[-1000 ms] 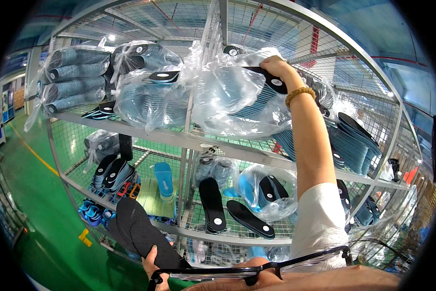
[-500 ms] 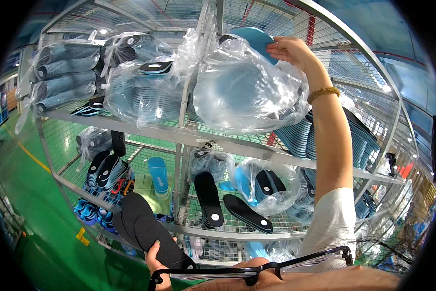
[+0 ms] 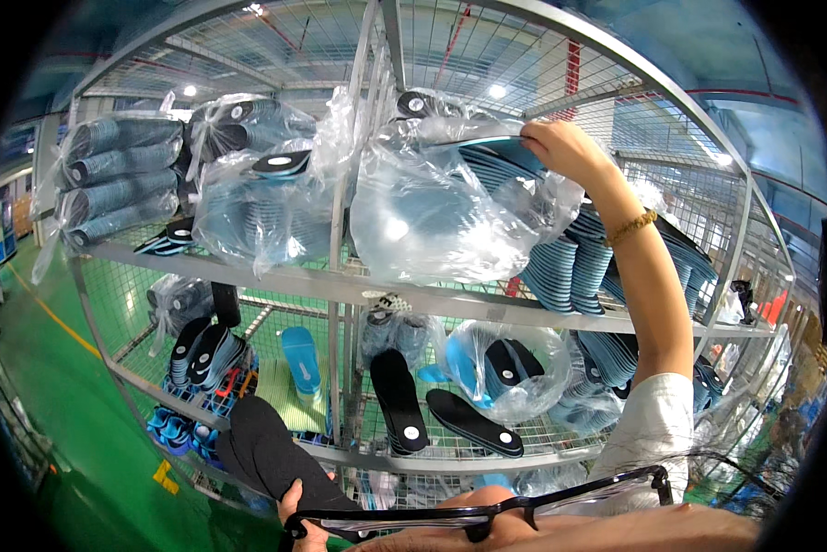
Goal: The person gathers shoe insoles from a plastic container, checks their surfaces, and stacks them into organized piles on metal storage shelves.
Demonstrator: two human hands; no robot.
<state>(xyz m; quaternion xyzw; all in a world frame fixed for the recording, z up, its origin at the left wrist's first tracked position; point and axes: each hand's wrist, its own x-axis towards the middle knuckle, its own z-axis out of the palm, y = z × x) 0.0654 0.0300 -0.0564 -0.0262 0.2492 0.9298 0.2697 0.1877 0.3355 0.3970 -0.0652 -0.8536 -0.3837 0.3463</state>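
Observation:
My left hand (image 3: 295, 517), low in view, is closed round the near end of several black insoles (image 3: 280, 451), fanned slightly. On the upper shelf my right hand (image 3: 565, 149) pinches the edge of a blue insole (image 3: 501, 144) at the top of a stack. That stack (image 3: 501, 170) sits in an open clear plastic bag (image 3: 422, 216), whose film covers much of it. Below the hand, outside the bag, bare stacks of blue-edged insoles (image 3: 560, 271) stand on the same shelf.
The wire-mesh rack has a metal shelf edge (image 3: 413, 290) across the middle and an upright post (image 3: 337, 230). Bagged insole bundles (image 3: 123, 179) fill the upper left. On the lower shelf lie black insoles (image 3: 397, 400) and a blue insole (image 3: 301, 359). Green floor (image 3: 73, 396) shows left.
My right hand has come down with the blue insole, which now lies flatter over the stack. The bag's opening shows more of the stack. My left hand keeps its hold.

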